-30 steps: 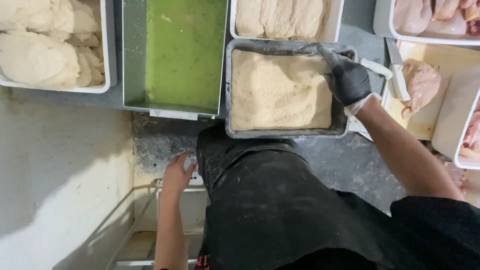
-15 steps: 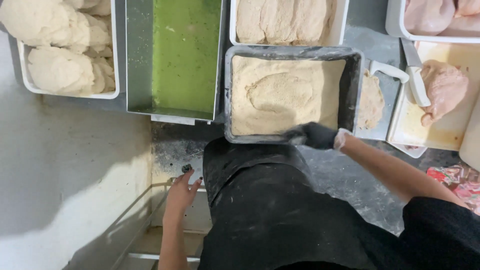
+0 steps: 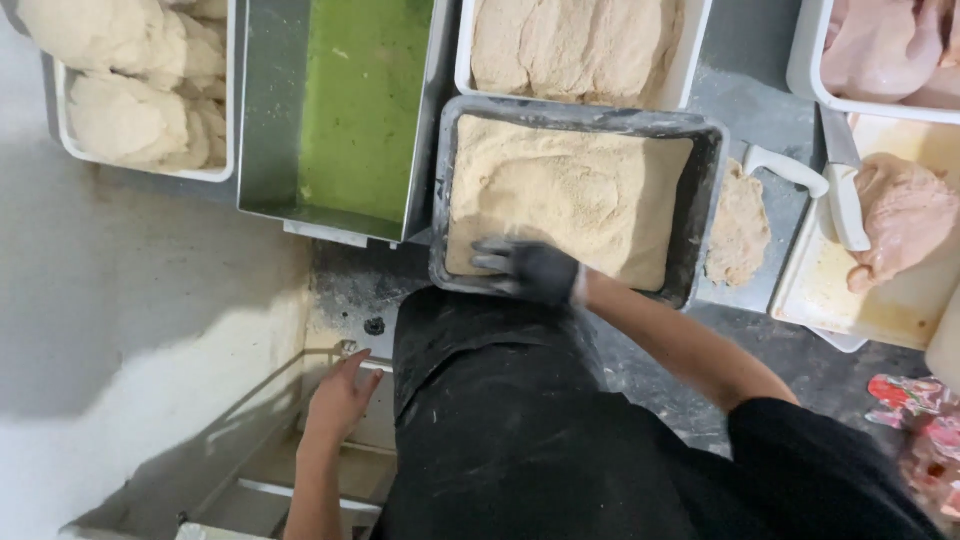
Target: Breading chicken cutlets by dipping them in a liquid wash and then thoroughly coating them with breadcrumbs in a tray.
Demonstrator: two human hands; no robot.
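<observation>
Crumbs fill the dark tray [image 3: 700, 135] almost to its rim, and the gloved right hand [image 3: 530, 270], which a second ago was up at the tray's far right corner, now lies at the near edge with fingers spread flat on the crumb bed, gripping nothing, so the coating looks pressed and levelled. The bare left hand [image 3: 338, 400] hangs low beside the metal rack [image 3: 300, 440], loosely open and holding nothing. To the left stands a steel pan of green liquid [image 3: 365, 110], further left a white tub of breaded pieces [image 3: 130, 100], behind a white tray of crumbs [image 3: 575, 45], and right a cutting board [image 3: 880, 300] with raw chicken [image 3: 905, 215].
</observation>
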